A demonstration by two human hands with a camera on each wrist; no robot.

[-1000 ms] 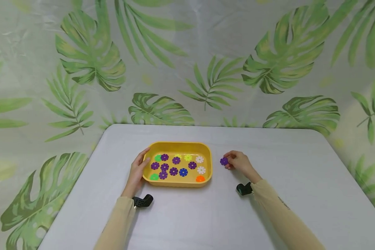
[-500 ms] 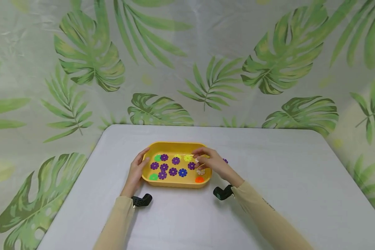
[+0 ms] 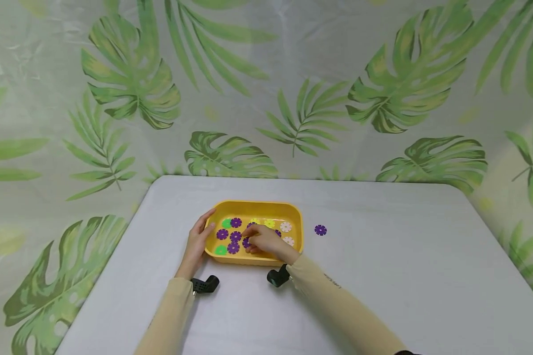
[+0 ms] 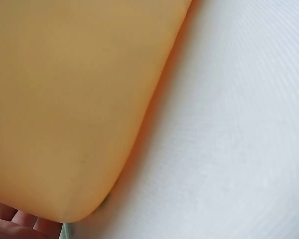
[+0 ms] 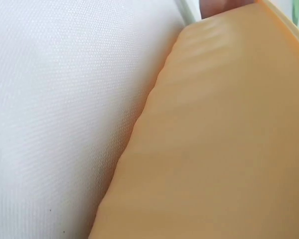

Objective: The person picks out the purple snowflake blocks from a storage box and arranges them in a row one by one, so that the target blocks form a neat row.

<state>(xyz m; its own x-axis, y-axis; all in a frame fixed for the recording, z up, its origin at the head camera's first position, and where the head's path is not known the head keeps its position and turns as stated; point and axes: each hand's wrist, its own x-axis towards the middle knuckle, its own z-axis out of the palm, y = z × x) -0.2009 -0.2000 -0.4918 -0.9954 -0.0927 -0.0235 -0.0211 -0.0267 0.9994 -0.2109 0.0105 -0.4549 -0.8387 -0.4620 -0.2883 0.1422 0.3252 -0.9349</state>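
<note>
A yellow plastic tray (image 3: 295, 209) holds several notched snowflake discs in purple, green, yellow and white. My left hand (image 3: 196, 245) grips the tray's left end, thumb over the rim and fingers along the outside. Its fingers (image 4: 20, 225) show against the tray wall in the left wrist view. Reaching over the front rim, my right hand (image 3: 268, 241) is inside the tray, its thumb and fingers spread apart at a purple disc (image 3: 246, 242). The blue and orange discs are hidden beneath it. On the table right of the tray lies a lone purple disc (image 3: 321, 230).
A white cloth covers the table (image 3: 382, 256). Behind it hangs a leaf-patterned curtain (image 3: 320, 59). Black wrist cameras (image 3: 206, 284) are strapped at both wrists, and the tray's outer wall (image 5: 214, 124) fills much of the right wrist view.
My right hand let go of the purple disc on the table right of the tray, then moved left across the tray's right side to its middle. The left hand stays on the tray.
</note>
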